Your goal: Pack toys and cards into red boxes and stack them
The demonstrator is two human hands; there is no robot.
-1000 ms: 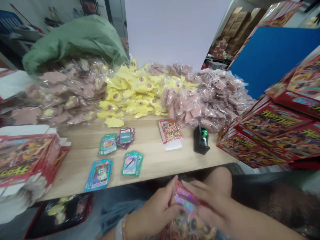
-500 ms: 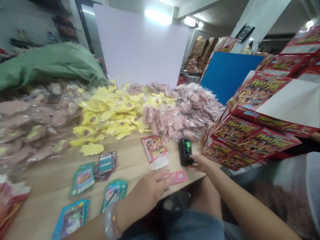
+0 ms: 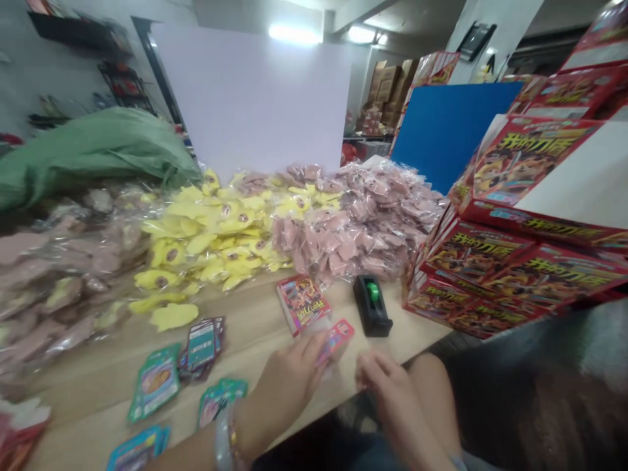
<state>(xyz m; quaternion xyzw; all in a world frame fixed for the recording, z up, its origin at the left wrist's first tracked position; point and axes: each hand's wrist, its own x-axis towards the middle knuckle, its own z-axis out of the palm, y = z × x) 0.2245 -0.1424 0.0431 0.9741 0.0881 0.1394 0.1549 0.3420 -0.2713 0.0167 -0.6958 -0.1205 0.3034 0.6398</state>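
My left hand (image 3: 289, 376) rests on the wooden table (image 3: 255, 327) with its fingers closed on a pink card pack (image 3: 336, 338), which is lifted a little off the wood. My right hand (image 3: 387, 386) hovers at the table's near edge just right of the pack, blurred by motion, its fingers loosely curled with nothing seen in them. A red card box (image 3: 303, 304) lies just beyond the pack. A black device with a green part (image 3: 373, 307) stands to the right of it.
Teal and blue card packs (image 3: 157, 383) lie in small stacks at the left front. Heaps of bagged yellow toys (image 3: 216, 229) and pink toys (image 3: 363, 222) fill the back. Red display boxes (image 3: 510, 255) are stacked at the right. A green sack (image 3: 93, 150) sits back left.
Both hands came up from my lap, where they held a pack. The left laid the pink pack on the table and now lifts it; the right drew back from the black device.
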